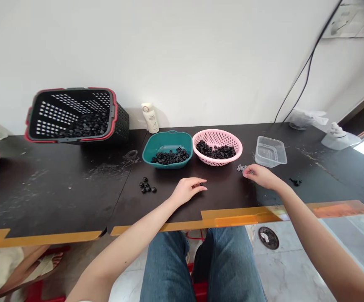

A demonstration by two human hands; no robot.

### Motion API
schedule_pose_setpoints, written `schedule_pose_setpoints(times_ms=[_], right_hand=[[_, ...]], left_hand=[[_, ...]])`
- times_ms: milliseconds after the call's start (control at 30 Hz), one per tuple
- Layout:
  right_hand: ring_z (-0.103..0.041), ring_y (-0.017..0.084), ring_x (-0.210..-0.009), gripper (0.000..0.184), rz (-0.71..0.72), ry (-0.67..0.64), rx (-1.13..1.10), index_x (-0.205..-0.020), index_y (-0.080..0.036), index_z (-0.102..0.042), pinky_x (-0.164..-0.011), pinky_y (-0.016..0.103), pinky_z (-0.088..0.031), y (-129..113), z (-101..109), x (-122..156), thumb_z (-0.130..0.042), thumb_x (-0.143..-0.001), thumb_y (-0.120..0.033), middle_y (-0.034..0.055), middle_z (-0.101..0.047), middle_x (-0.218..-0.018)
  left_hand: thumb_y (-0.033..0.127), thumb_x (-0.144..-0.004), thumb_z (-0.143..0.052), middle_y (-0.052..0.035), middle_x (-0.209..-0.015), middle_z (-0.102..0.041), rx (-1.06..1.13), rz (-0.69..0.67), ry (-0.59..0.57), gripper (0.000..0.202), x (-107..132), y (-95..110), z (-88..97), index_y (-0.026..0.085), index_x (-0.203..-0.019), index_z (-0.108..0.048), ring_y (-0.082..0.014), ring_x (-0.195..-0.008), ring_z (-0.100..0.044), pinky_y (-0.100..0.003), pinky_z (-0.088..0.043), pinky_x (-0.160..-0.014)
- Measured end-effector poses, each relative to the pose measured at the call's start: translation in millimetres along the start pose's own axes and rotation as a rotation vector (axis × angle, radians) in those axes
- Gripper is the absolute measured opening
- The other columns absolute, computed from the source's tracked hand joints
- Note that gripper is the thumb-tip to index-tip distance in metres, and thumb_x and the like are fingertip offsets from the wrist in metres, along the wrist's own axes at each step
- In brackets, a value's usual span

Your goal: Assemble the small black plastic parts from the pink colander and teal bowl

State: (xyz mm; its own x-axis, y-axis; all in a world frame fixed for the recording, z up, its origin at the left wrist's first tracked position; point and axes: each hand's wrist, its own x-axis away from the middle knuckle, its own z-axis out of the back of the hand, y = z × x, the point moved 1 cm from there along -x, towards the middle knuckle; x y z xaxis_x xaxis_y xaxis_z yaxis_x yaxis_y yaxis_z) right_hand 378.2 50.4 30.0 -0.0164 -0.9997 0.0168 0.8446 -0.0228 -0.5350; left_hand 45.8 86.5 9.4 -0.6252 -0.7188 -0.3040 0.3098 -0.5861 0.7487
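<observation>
Lightly, the left hand [187,189] pinches a small black ring [201,184] between its fingers, just above the dark tabletop [56,188]. The right hand [261,176] curves downward, its fingertips [245,174] at a small tangle of grey metal pieces [241,168]; whether they are gripping any of it, I cannot tell.

Left of the hands, a loose cluster of black rings [146,185] sits directly on the table. Behind it, a teal plastic basin [167,139] holds a shallow heap of similar glossy rings. Touching or almost touching the basin, a pink perforated plastic colander [218,136] holds a similar heap. Farther right sits a clear ribbed plastic tub [270,151], and a few small black pieces [295,181] lie on the table to its front right.

Far left, a tilted black slotted basket with a red rim [71,93] holds more black rings, piled low against one side. A white bottle [150,118] stands by the wall between basket and basin.
</observation>
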Motion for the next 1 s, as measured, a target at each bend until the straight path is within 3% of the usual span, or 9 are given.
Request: schedule_pose_setpoints(times_ms=[100, 233, 333, 500, 700, 767, 933, 1000], right_hand=[[-0.056, 0.015, -0.068, 0.022, 0.059, -0.061, -0.35, -0.086, -0.02, -0.062, -0.064, 0.028, -0.044, -42.9, -10.1, 2.7, -0.058, -0.078, -0.04, 0.003, -0.065, -0.08], [-0.055, 0.012, -0.06, 0.028, 0.096, -0.281, -0.703, -0.086, -0.017, -0.065, -0.058, 0.026, -0.045, -106.4, -38.1, -3.0, -0.068, -0.072, -0.042, 0.0025, -0.066, -0.076], [-0.06, 0.013, -0.063, 0.03, 0.12, -0.309, -0.849, -0.084, -0.016, -0.068, -0.063, 0.028, -0.049, -130.9, -61.3, -14.7, -0.077, -0.063, -0.036, 0.0026, -0.067, -0.074], [-0.065, 0.018, -0.077, 0.028, 0.166, -0.239, -0.909, -0.086, -0.017, -0.07, -0.074, 0.034, -0.052, -128.3, -83.3, -24.4, -0.076, -0.065, -0.034, 0.005, -0.071, -0.083], [-0.062, 0.02, -0.086, 0.026, 0.425, -0.099, -0.624, -0.102, -0.023, -0.07, -0.079, 0.037, -0.05, -123.4, -78.1, -21.3, -0.059, -0.083, -0.037, 0.0064, -0.067, -0.095], [-0.063, 0.021, -0.086, 0.025, 0.412, -0.083, -0.632, -0.101, -0.023, -0.07, -0.079, 0.037, -0.05, -123.8, -78.3, -21.0, -0.059, -0.084, -0.037, 0.0063, -0.068, -0.095], [-0.065, 0.022, -0.08, 0.028, 0.229, -0.086, -0.811, -0.097, -0.021, -0.067, -0.063, 0.032, -0.051, -122.5, -84.9, -21.3, -0.066, -0.078, -0.041, 0.007, -0.07, -0.089], [-0.065, 0.021, -0.081, 0.026, 0.253, -0.079, -0.817, -0.092, -0.021, -0.069, -0.064, 0.032, -0.051, -122.3, -86.7, -22.0, -0.068, -0.076, -0.041, 0.0068, -0.07, -0.09]], left_hand=[[0.043, -0.079, -0.065, -0.0007, -0.085, -0.067, -0.007, -0.033, 0.061, 0.035, 0.2, 2.0, 1.1, 0.021, -0.107, -0.065, -0.0097, -0.063, -0.057, -0.021, -0.047, -0.065], [0.046, -0.077, -0.066, -0.0013, -0.08, -0.065, -0.023, -0.084, 0.106, 0.031, 1.3, 4.8, 4.3, 0.018, -0.09, -0.067, -0.0101, -0.063, -0.057, -0.021, -0.046, -0.064], [0.048, -0.074, -0.067, 0.0002, -0.073, -0.063, 0.005, -0.075, 0.124, 0.033, 1.9, 3.4, 6.0, 0.017, -0.085, -0.065, -0.01, -0.06, -0.056, -0.02, -0.045, -0.061], [0.051, -0.071, -0.069, 0.0031, -0.065, -0.057, -0.015, -0.041, 0.11, 0.035, -0.6, -1.8, 6.6, 0.017, -0.078, -0.06, -0.0086, -0.056, -0.051, -0.019, -0.041, -0.056], [0.05, -0.07, -0.07, 0.0045, -0.065, -0.055, -0.015, 0.029, 0.114, 0.035, -5.8, -5.2, 6.3, 0.018, -0.077, -0.057, -0.0084, -0.056, -0.051, -0.019, -0.041, -0.056], [0.048, -0.07, -0.071, 0.0049, -0.066, -0.056, 0.023, 0.057, 0.112, 0.035, -6.6, -5.8, 6.4, 0.018, -0.08, -0.056, -0.0085, -0.057, -0.052, -0.019, -0.042, -0.057], [0.043, -0.07, -0.073, 0.0051, -0.066, -0.058, 0.105, 0.089, 0.117, 0.031, -7.4, -5.4, 6.8, 0.019, -0.082, -0.058, -0.0086, -0.058, -0.055, -0.019, -0.044, -0.059], [0.043, -0.07, -0.073, 0.0049, -0.066, -0.059, 0.119, 0.101, 0.124, 0.03, -7.7, -5.7, 6.6, 0.018, -0.081, -0.058, -0.0087, -0.058, -0.055, -0.019, -0.045, -0.059]])
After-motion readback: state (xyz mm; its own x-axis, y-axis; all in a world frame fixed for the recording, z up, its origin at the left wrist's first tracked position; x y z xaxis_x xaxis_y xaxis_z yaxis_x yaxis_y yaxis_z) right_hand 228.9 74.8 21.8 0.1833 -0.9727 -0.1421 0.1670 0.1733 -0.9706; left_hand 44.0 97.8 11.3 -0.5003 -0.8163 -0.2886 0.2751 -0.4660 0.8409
